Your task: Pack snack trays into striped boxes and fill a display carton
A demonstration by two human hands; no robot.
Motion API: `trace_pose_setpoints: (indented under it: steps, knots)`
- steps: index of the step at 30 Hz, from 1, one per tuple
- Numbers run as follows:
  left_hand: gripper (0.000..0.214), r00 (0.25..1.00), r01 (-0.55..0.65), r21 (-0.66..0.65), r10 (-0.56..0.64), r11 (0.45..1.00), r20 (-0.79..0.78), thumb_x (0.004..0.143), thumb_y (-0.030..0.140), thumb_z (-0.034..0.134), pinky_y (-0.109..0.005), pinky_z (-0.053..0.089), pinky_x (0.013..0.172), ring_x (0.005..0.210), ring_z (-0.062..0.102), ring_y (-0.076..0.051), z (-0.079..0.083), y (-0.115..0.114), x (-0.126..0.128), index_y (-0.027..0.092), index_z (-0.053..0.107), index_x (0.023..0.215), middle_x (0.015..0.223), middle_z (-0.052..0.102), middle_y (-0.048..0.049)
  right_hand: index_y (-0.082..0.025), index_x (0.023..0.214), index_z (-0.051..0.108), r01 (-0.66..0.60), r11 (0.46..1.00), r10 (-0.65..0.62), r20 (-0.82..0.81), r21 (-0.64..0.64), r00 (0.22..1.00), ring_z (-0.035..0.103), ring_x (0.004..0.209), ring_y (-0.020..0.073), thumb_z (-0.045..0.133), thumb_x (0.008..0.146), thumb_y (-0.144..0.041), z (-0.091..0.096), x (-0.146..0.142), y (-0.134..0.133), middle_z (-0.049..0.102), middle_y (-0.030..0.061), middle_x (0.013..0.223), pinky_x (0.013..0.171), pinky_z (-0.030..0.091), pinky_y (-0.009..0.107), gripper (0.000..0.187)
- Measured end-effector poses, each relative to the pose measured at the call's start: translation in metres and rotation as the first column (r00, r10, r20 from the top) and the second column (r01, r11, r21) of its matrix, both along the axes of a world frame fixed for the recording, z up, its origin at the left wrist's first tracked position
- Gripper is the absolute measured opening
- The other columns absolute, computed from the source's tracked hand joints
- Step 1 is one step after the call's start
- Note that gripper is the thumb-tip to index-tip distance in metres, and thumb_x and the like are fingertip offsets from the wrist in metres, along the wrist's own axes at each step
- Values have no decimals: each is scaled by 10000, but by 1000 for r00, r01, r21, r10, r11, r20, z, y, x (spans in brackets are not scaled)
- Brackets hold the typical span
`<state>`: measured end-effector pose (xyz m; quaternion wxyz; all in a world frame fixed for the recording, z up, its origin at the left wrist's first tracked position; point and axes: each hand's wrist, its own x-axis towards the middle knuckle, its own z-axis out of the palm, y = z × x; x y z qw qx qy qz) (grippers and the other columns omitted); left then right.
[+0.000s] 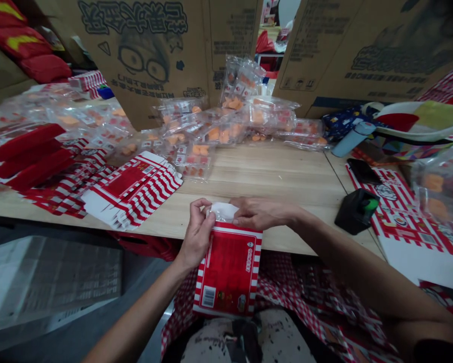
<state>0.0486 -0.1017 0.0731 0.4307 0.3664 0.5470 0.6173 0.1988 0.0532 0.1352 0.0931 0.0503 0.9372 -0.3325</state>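
A red box (232, 267) with red-and-white striped edges and a barcode stands upright against the table's front edge, close to my body. My left hand (199, 232) pinches its upper left corner, thumb in front. At the upper right of the box is my right hand (254, 212), fingers bent over the top edge. Between the hands show a white flap (224, 209) and a bit of clear plastic at the box's mouth. Most of what lies inside is hidden.
Flattened striped boxes (135, 186) lie stacked to the left. Clear packets (226, 126) with orange pieces are heaped before large cartons (166, 55). A black tape dispenser (357, 212), a phone (364, 171) and a blue bottle (352, 138) are on the right. A white crate (52, 282) stands lower left.
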Motion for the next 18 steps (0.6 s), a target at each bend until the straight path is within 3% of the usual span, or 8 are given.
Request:
trace_pose_setpoints:
  steps: [4, 6, 7, 9, 11, 14, 16, 18]
  knots:
    - [260, 968, -74, -16, 68, 997, -243, 944, 452, 563, -229, 404, 676, 706, 465, -134, 2, -2, -7, 196, 559, 897, 795, 524, 12, -179, 647, 582, 53, 997, -46, -105, 62, 993, 576, 944, 214, 474, 987, -297, 0, 4, -4, 657, 86, 957, 906, 442, 395, 375]
    - [308, 932, -134, -15, 121, 991, -341, 945, 443, 555, -232, 369, 631, 642, 405, -129, 3, -5, -15, 193, 538, 764, 691, 454, 30, -198, 772, 639, 242, 970, -222, -321, 24, 921, 583, 1087, 244, 475, 992, -273, -3, 14, -12, 683, 87, 1044, 1001, 421, 447, 285]
    - [327, 914, -163, -7, 148, 987, -377, 943, 433, 558, -233, 354, 615, 617, 376, -126, 4, -7, -19, 197, 512, 720, 656, 419, 38, -210, 864, 659, 380, 925, -356, -425, -32, 832, 590, 1116, 247, 469, 995, -261, -7, 21, -17, 689, 88, 1077, 1012, 427, 456, 236]
    - [329, 882, -200, 12, 185, 980, -434, 944, 405, 560, -236, 348, 614, 604, 366, -126, 2, -12, -26, 201, 500, 694, 632, 403, 43, -230, 1011, 659, 587, 784, -596, -508, -203, 621, 637, 1054, 233, 460, 1000, -258, -21, 34, -32, 702, 85, 1063, 951, 489, 432, 201]
    - [256, 863, -186, 24, 176, 982, -474, 953, 379, 553, -240, 380, 673, 674, 459, -139, -1, -15, -30, 196, 583, 777, 696, 512, 25, -244, 1111, 646, 623, 695, -713, -453, -359, 535, 675, 997, 219, 458, 1004, -261, -38, 44, -51, 717, 75, 1056, 902, 536, 407, 217]
    - [241, 858, -122, 22, 117, 992, -501, 975, 373, 523, -254, 407, 759, 808, 554, -166, -6, -16, -30, 188, 661, 905, 835, 628, -10, -263, 1335, 567, 553, 682, -730, -405, -478, 550, 643, 1178, 231, 467, 999, -253, -62, 47, -80, 676, 90, 1272, 1024, 516, 439, 351]
    - [299, 858, -109, 8, 98, 994, -504, 981, 388, 512, -253, 393, 700, 715, 510, -152, -7, -13, -27, 188, 618, 785, 728, 557, 11, -272, 1433, 492, 549, 707, -708, -452, -446, 543, 602, 1250, 246, 450, 999, -236, -70, 43, -91, 626, 108, 1358, 1066, 493, 461, 437]
    - [382, 856, -116, -9, 95, 993, -509, 975, 403, 522, -254, 352, 624, 612, 408, -135, -7, -11, -23, 200, 486, 653, 628, 412, 37, -277, 1413, 499, 572, 743, -663, -504, -349, 553, 610, 1215, 259, 430, 998, -223, -71, 39, -93, 634, 121, 1315, 1036, 507, 471, 425]
